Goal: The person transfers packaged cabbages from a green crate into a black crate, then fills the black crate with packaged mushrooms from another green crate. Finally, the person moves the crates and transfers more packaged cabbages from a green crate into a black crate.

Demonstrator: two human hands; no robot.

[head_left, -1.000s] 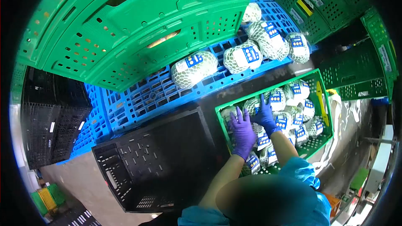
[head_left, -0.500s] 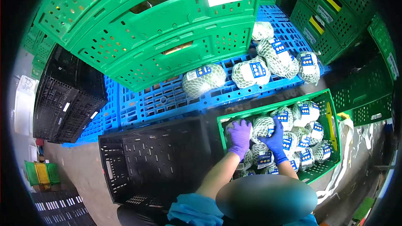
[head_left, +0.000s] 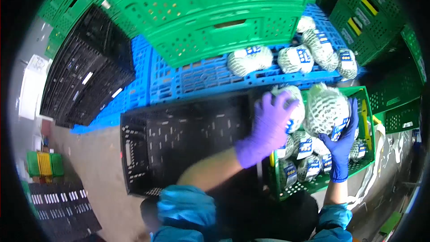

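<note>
My left hand (head_left: 268,125), in a purple glove, is closed around the near side of a netted bundle (head_left: 293,105) with a blue label, raised at the left end of the green crate (head_left: 369,150). My right hand (head_left: 340,145), in a dark blue glove, grips a larger netted bundle (head_left: 327,110) from its right side, above the crate. Several more netted bundles (head_left: 309,167) with blue labels lie inside the crate. Left of it stands a black crate (head_left: 188,143) with slotted walls.
Netted bundles (head_left: 295,59) lie on a blue pallet (head_left: 161,78) behind the crates, beside stacked green crates (head_left: 233,31). Black crates (head_left: 89,69) are stacked at the left. More green crates (head_left: 367,18) stand at the right. White strips (head_left: 374,166) hang beside the crate.
Both hands have lifted netted bundles up from the green crate. The whole view has shifted, with the crates and pallet now sitting differently in frame.
</note>
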